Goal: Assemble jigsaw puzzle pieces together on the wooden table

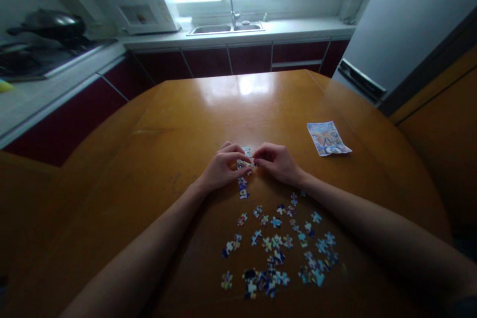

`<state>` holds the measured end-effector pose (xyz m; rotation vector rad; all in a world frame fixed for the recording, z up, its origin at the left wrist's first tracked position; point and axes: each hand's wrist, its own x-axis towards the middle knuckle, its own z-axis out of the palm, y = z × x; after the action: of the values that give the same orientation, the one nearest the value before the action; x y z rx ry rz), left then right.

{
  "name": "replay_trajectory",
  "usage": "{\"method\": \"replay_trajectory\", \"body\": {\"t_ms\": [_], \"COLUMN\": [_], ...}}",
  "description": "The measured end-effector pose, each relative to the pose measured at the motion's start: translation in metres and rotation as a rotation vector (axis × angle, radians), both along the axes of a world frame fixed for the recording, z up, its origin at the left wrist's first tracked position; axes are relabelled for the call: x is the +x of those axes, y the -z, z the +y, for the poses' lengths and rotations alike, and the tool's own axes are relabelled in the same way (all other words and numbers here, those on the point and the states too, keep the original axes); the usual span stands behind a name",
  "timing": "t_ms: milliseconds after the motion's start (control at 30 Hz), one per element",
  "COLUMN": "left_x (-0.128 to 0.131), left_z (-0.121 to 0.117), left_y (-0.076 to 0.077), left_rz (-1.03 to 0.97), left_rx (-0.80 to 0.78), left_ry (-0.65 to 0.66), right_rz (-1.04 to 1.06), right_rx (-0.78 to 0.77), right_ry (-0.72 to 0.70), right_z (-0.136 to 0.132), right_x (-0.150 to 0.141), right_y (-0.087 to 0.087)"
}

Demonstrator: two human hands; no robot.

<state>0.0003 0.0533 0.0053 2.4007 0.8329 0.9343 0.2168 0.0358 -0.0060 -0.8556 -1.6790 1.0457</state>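
Observation:
My left hand (223,166) and my right hand (278,161) meet fingertip to fingertip at the middle of a round wooden table (179,124). Both pinch small joined jigsaw pieces (246,163) between them. A short strip of joined pieces (243,188) trails toward me just below my left hand. Several loose jigsaw pieces (278,246) lie scattered on the table nearer to me, between my forearms.
A printed picture sheet (328,138) lies flat to the right of my hands. Beyond the table runs a kitchen counter with a sink and tap (233,10), a white microwave (143,12) and a dark wok (52,24) on the stove. A grey fridge (402,25) stands at right.

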Motion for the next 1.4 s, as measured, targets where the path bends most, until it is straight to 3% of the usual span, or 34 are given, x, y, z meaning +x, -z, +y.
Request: {"method": "replay_trajectory", "body": {"t_ms": [267,633,800,1100,1400], "left_x": [0.000,-0.001,0.000,0.003,0.005], "left_z": [0.000,0.001,0.000,-0.005,-0.002], "left_y": [0.001,0.001,-0.001,-0.001,0.001], "left_rz": [-0.020,-0.058,-0.097,0.023,-0.030], "left_rx": [0.006,-0.057,-0.080,-0.143,-0.102], "left_ry": [-0.039,-0.069,-0.108,-0.005,-0.184], "right_rz": [-0.042,-0.146,-0.184,-0.420,-0.543], "right_rx": [0.116,0.243,0.284,0.379,0.451], "right_ry": [-0.069,-0.017,-0.057,-0.163,-0.149], "right_z": [-0.004,-0.008,-0.011,-0.019,-0.022], "right_x": [0.004,0.004,0.006,0.004,-0.003], "right_y": [-0.004,-0.002,-0.001,0.003,0.001]}}
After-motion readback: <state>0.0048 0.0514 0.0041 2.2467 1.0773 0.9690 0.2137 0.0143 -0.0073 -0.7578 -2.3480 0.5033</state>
